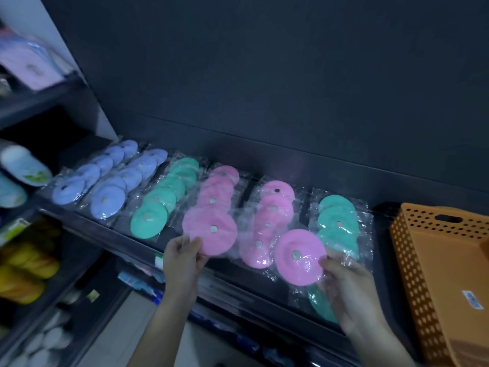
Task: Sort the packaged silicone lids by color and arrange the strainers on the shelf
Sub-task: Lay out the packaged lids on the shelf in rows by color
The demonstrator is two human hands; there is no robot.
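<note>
Both hands [182, 254] [344, 284] pinch crinkly-wrapped round pink lids [211, 231].

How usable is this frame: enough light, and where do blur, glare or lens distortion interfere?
Head view: dim and bluish, yet lid colours read. Head view: wrapper glare over the left pink lid and right pink lid; the right hand is smeared, the left hand sharper. Head view: side shelves blurred, shelf edge runs slanted.
</note>
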